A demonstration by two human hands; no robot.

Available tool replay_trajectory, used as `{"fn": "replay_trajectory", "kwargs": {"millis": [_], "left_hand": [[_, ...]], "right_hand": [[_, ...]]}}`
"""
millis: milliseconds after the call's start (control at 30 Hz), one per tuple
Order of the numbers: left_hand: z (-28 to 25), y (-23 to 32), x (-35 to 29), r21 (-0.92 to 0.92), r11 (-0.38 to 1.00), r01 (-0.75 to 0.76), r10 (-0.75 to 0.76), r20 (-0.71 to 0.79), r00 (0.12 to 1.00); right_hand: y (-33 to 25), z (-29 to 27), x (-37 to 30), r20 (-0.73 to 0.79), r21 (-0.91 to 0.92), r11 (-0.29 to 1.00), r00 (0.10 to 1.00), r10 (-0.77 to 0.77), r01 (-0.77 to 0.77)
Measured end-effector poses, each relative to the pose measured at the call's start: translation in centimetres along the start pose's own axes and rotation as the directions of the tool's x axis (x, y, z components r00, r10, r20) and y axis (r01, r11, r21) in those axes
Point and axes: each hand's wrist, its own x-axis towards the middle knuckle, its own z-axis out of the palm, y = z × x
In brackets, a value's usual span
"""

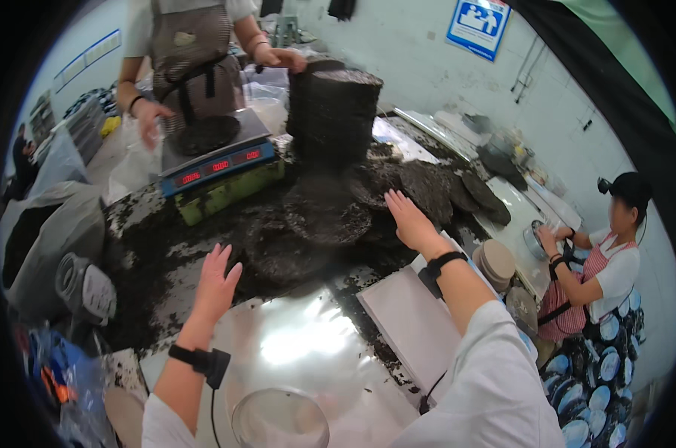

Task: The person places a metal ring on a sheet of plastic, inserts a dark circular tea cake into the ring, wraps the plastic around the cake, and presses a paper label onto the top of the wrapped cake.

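Observation:
My left hand [217,287] is held over the dark-littered table, fingers stretched out and nothing in them. It is to the left of a loose heap of black, flaky round cakes [278,250] that look like dried seaweed. My right hand [413,224] reaches to the right side of the heap, fingers extended, close to several overlapping dark discs [425,190]; whether it touches them I cannot tell. Below my hands lies a shiny metal sheet [301,317], and a clear-looking round ring [280,420] rests on its near part.
Across the table a co-worker [192,67] stands by a blue digital scale [218,166] bearing a dark disc, one hand on a tall black stack [332,116]. A white board [409,313] lies under my right forearm. Another co-worker [607,261] works at the right. Grey bags [58,231] stand left.

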Motion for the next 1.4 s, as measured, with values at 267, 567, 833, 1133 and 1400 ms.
{"fn": "replay_trajectory", "kwargs": {"millis": [267,567,833,1133,1400], "left_hand": [[-12.6,7.2,-30.5,0.023,0.984,-0.178,0.178,0.032,0.984],[1.3,3.5,-43.8,0.25,0.924,-0.289,0.251,0.176,0.952],[1.8,3.5,-43.5,0.212,0.954,-0.214,0.186,0.145,0.972],[-2.1,-0.2,-32.7,-0.507,0.557,0.658,-0.324,0.597,0.734],[-10.2,6.9,-26.6,-0.508,0.811,0.29,0.01,0.507,0.862]], "right_hand": [[-23.6,-16.4,-14.5,0.003,0.645,0.675,0.883,-0.47,0.357],[-33.3,-10.7,-22.8,0.163,0.417,0.744,0.763,-0.626,0.521],[-30.6,-7.9,-25.6,0.024,0.348,0.84,0.893,-0.45,0.415],[-31.2,-18.1,-28.4,-0.126,0.516,0.767,0.919,-0.373,0.382],[-36.5,-15.2,-29.0,0.224,0.572,0.662,0.684,-0.694,0.484]]}}
